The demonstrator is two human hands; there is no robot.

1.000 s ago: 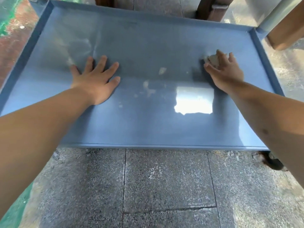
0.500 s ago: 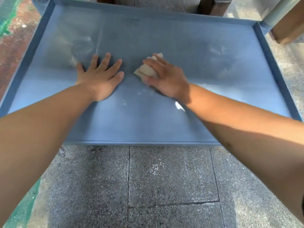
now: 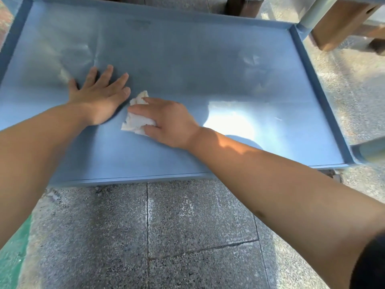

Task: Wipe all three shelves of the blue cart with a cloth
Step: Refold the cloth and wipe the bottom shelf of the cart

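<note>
The blue cart's top shelf (image 3: 208, 59) fills the upper half of the head view, a flat tray with a raised rim. My left hand (image 3: 100, 97) lies flat on it with fingers spread, left of centre. Just to its right, my right hand (image 3: 166, 122) holds a crumpled white cloth (image 3: 135, 119) against the shelf, fingers and thumb curled round it. The cloth's left part sticks out from under my fingers. The lower shelves are hidden beneath the top one.
Grey speckled paving (image 3: 166, 236) lies in front of the cart. Wooden furniture legs (image 3: 337, 24) stand past the far right corner, beside a pale cart post (image 3: 312, 15). A green strip (image 3: 12, 257) runs along the floor's left edge.
My right hand has swept the cloth from the shelf's right side leftward and then a little nearer, ending beside my left hand. My left hand has stayed flat in place.
</note>
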